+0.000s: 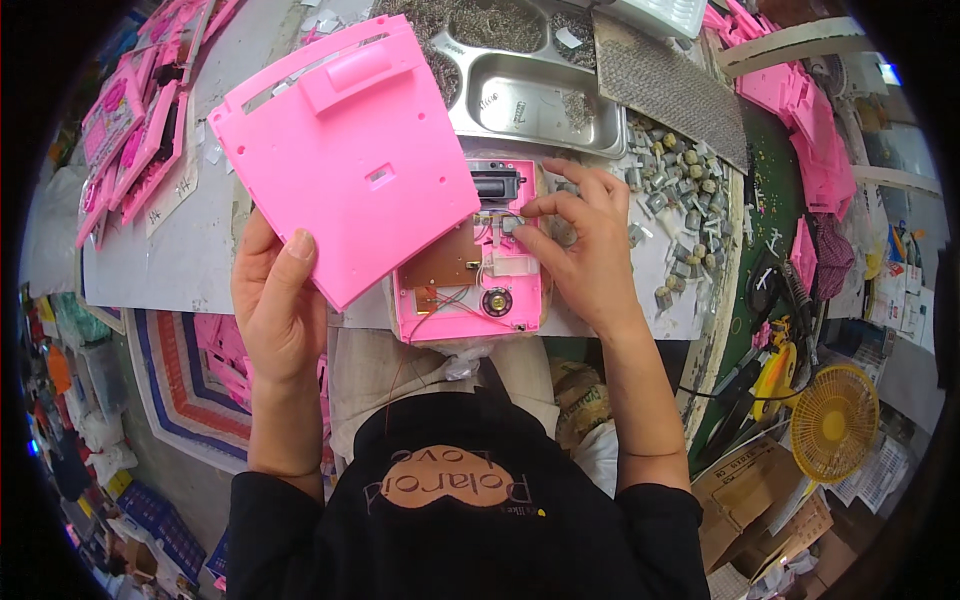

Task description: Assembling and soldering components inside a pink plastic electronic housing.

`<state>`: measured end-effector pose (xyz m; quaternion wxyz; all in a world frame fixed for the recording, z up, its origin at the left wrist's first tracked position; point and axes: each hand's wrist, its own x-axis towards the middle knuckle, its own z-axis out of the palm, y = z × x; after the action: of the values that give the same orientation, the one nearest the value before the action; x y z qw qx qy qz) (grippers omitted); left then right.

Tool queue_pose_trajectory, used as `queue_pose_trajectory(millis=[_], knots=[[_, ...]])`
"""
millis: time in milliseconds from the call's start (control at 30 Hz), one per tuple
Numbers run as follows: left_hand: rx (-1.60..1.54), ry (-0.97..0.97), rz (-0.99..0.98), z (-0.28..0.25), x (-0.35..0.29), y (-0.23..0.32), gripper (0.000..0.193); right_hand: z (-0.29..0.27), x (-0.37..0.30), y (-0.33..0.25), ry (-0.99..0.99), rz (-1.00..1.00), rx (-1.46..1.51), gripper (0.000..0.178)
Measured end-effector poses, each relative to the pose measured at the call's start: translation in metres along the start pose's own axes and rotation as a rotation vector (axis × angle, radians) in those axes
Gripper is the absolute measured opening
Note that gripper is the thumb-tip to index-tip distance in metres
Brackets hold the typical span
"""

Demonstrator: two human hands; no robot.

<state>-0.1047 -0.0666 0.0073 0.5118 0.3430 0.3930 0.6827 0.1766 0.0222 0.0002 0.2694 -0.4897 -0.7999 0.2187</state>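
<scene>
My left hand (281, 300) grips a flat pink plastic cover (345, 170) by its lower left edge, thumb on top. The cover is tilted and raised, and hides part of an open pink housing (420, 327) in front of me. Inside the housing are a brown circuit board (440, 265), a round speaker (496, 301), a black part (495, 184) and thin wires. Over the housing's right side is my right hand (592, 240), its thumb and index finger closed at a small grey part (512, 224) among the wires. The other fingers curl above.
Behind the housing stands a metal compartment tray (545, 95) with screws. Many small metal motors (685, 195) lie loose on the right, below a textured grey board (670, 85). Pink panels (135, 130) are piled at far left. A yellow fan (834, 423) stands at lower right.
</scene>
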Motion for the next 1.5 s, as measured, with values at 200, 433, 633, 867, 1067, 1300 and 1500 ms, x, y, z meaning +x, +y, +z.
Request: queue_pose_trajectory(millis=[200,433,633,867,1067,1300,1500], knots=[[-0.054,0.007,0.017,0.001,0.000,0.002,0.041,0.000,0.002,0.002,-0.029,0.010,0.038,0.019],[-0.007,0.019,0.004,-0.007,-0.002,-0.003,0.047,0.016,0.005,0.001,0.042,0.029,0.025,0.014],[-0.003,0.026,-0.014,-0.008,-0.002,-0.002,0.049,0.032,0.000,-0.004,0.143,0.124,0.070,0.009],[-0.157,-0.065,-0.092,0.012,0.004,-0.003,0.042,-0.008,-0.007,-0.011,0.166,0.200,0.794,0.048],[0.164,-0.208,-0.332,0.035,0.007,-0.005,0.053,-0.016,-0.046,-0.034,-0.001,0.376,0.847,0.065],[1.231,-0.328,0.100,0.050,-0.010,-0.018,0.088,0.001,-0.075,-0.015,0.030,0.410,0.595,0.058],[1.257,-0.332,0.008,0.049,-0.017,-0.013,0.090,-0.003,-0.072,-0.017,-0.051,0.400,0.510,0.047]])
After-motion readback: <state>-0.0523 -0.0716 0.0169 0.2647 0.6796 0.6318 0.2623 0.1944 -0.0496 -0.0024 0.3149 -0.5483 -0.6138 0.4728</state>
